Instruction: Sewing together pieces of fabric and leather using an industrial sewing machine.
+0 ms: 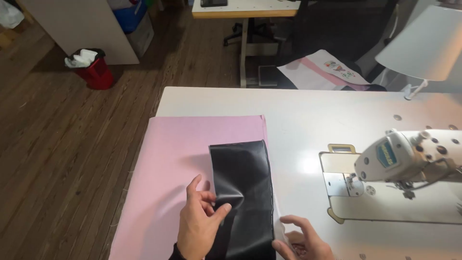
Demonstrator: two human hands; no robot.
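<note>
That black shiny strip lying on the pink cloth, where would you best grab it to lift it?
Probably at its near left edge, coming from the left: the black strip lies flat, but there the left hand pinches a raised fold. Its right edge lies flush along the pink fabric.

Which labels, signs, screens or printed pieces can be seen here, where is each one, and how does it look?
Label: on the head of the white sewing machine, at the right; small rectangular plate, blue-green with yellow.
Printed fabric piece: behind the table, upper right; white with a pink stripe and a small multicoloured picture.
Dark flat device: on the far table, top; whether it is a screen is unclear.
</note>
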